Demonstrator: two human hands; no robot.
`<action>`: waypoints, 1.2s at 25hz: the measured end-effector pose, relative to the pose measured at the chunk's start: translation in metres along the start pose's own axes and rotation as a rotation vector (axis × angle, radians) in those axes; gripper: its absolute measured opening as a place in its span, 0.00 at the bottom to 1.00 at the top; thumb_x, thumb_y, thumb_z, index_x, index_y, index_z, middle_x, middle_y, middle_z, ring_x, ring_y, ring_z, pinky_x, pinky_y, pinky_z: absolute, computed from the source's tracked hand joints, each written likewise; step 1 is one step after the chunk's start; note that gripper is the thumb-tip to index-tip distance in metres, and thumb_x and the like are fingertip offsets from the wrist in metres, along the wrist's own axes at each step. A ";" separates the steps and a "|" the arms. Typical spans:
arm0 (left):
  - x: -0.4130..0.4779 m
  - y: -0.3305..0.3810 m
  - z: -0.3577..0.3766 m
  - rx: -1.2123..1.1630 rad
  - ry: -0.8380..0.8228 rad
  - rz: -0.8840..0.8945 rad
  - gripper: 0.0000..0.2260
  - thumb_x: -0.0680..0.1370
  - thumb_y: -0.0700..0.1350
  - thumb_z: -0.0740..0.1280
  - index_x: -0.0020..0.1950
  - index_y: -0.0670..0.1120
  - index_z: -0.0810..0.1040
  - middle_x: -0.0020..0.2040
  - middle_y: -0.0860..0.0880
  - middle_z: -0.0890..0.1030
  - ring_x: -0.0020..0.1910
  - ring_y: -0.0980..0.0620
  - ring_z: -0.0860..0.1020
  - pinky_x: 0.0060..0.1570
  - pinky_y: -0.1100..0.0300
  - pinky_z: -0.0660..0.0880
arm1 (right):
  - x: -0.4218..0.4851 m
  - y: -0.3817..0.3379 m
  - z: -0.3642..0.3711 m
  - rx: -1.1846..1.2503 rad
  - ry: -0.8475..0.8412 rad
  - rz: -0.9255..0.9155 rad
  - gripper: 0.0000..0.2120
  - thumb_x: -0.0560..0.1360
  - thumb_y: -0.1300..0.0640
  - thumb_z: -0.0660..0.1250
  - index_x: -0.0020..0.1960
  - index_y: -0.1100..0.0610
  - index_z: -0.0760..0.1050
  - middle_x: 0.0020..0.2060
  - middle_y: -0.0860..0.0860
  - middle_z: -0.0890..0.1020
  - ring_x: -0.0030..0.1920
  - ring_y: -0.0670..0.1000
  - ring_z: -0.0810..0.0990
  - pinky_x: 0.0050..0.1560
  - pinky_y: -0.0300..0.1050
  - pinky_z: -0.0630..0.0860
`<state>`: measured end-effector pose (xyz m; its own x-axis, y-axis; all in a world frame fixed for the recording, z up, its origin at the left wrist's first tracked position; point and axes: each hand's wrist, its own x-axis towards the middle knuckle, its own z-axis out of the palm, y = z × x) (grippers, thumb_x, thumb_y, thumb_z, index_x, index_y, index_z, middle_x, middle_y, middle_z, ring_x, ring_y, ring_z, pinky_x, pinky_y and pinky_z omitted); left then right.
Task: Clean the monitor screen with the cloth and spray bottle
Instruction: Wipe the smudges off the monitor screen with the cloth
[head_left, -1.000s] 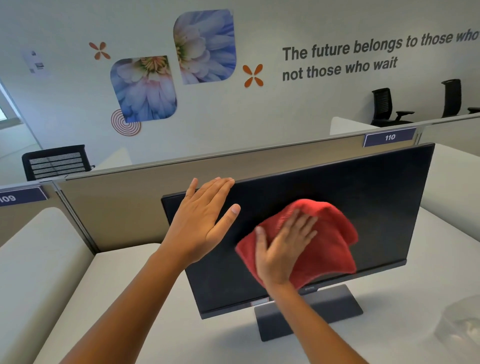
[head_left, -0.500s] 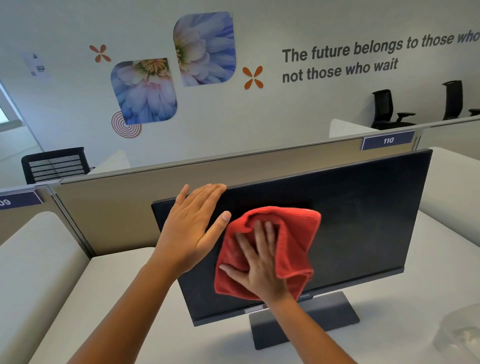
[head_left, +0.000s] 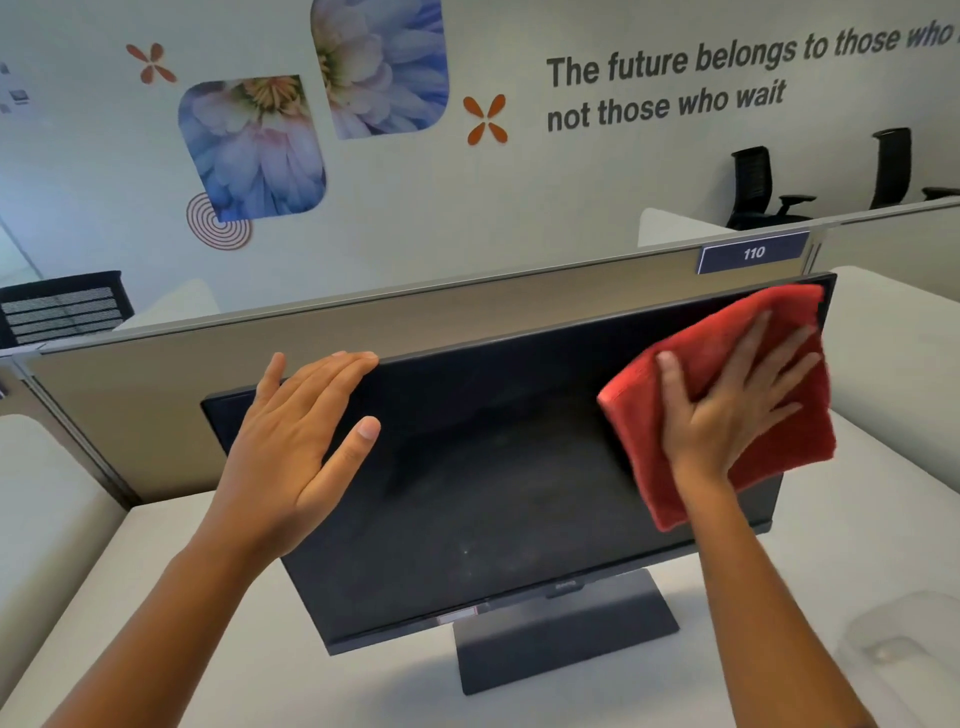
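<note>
A black monitor (head_left: 493, 467) stands on a dark base on the white desk, its screen dark with faint smudges. My right hand (head_left: 727, 405) presses a red cloth (head_left: 769, 431) flat against the screen's upper right corner, fingers spread over it. My left hand (head_left: 296, 441) lies flat against the monitor's upper left edge, fingers together and holding nothing, bracing the panel. A blurred, clear object (head_left: 898, 649) sits at the lower right on the desk; I cannot tell whether it is the spray bottle.
A beige partition (head_left: 156, 405) with a "110" label (head_left: 753, 253) runs right behind the monitor. The white desk (head_left: 156, 597) extends left and right. Black office chairs (head_left: 763, 187) stand farther back by the decorated wall.
My right hand has swept the red cloth from the screen's centre-left across to its upper right corner. The left hand has stayed on the monitor's top left edge.
</note>
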<state>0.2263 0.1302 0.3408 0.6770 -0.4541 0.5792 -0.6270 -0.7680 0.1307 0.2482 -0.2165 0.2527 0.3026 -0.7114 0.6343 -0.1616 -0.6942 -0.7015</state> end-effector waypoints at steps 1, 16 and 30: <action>0.000 0.000 0.000 0.000 0.004 -0.001 0.26 0.77 0.58 0.45 0.72 0.49 0.64 0.70 0.49 0.70 0.70 0.57 0.61 0.75 0.56 0.40 | 0.012 -0.003 -0.001 0.047 0.020 0.083 0.44 0.70 0.25 0.47 0.77 0.51 0.48 0.76 0.61 0.51 0.75 0.65 0.47 0.67 0.76 0.50; -0.005 0.006 0.000 0.005 0.021 -0.048 0.26 0.77 0.58 0.46 0.71 0.49 0.64 0.69 0.49 0.71 0.69 0.58 0.61 0.75 0.49 0.43 | -0.229 0.100 0.034 -0.306 -0.519 -1.144 0.18 0.73 0.42 0.57 0.60 0.45 0.73 0.63 0.51 0.76 0.76 0.60 0.44 0.67 0.72 0.41; -0.004 0.003 0.000 0.005 0.021 -0.033 0.25 0.78 0.58 0.46 0.70 0.49 0.66 0.68 0.51 0.72 0.69 0.55 0.66 0.72 0.53 0.51 | -0.102 -0.111 0.026 0.165 -0.040 -0.832 0.23 0.80 0.47 0.58 0.73 0.47 0.60 0.73 0.52 0.61 0.75 0.61 0.50 0.69 0.73 0.42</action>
<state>0.2217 0.1301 0.3387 0.6890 -0.4191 0.5913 -0.6028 -0.7844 0.1463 0.2593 -0.0637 0.2574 0.2957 0.0300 0.9548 0.2660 -0.9626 -0.0522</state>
